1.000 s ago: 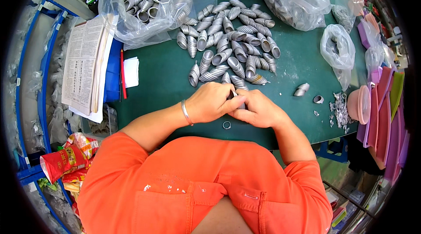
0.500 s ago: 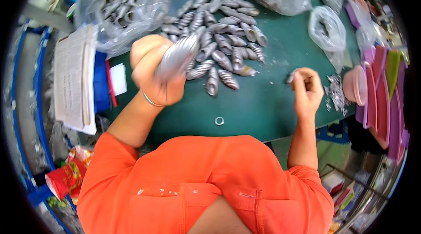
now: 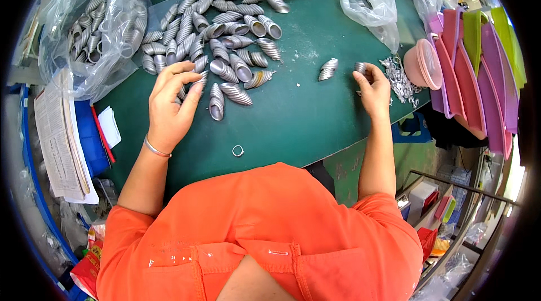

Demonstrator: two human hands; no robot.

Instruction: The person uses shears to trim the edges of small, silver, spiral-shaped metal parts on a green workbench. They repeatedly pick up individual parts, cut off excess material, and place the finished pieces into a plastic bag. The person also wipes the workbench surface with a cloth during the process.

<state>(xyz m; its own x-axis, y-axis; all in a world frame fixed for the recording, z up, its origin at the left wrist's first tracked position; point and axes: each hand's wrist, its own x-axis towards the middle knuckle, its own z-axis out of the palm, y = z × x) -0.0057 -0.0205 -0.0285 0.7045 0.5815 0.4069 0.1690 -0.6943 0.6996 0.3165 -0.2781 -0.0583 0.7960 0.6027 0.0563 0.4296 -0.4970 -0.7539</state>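
A loose pile of grey spiral-ribbed tubes with slanted open ends [image 3: 218, 30] covers the left part of the green table [image 3: 270, 126]. My left hand [image 3: 172, 101] is at the pile's near left edge, thumb and fingers closed around a ribbed tube [image 3: 202, 79] that they partly hide. Farther right, my right hand [image 3: 373, 88] pinches a small grey ribbed piece [image 3: 359, 67] between thumb and fingers; most of it is hidden. One ribbed tube [image 3: 328, 69] lies alone between the pile and my right hand. A small metal ring [image 3: 238, 151] rests near the table's front edge.
Grey scraps [image 3: 399, 78] lie beside a pink tub [image 3: 422, 64] at the right, next to upright coloured trays [image 3: 459, 70]. Clear bags [image 3: 369, 5] stand at the back; another bag [image 3: 121, 8] with tubes is at left, above stacked papers [image 3: 62, 137].
My left hand has lowered from near the camera, where it held a ribbed tube, to the pile. A lone tube now shows left of my right hand. The view has shifted rightward.
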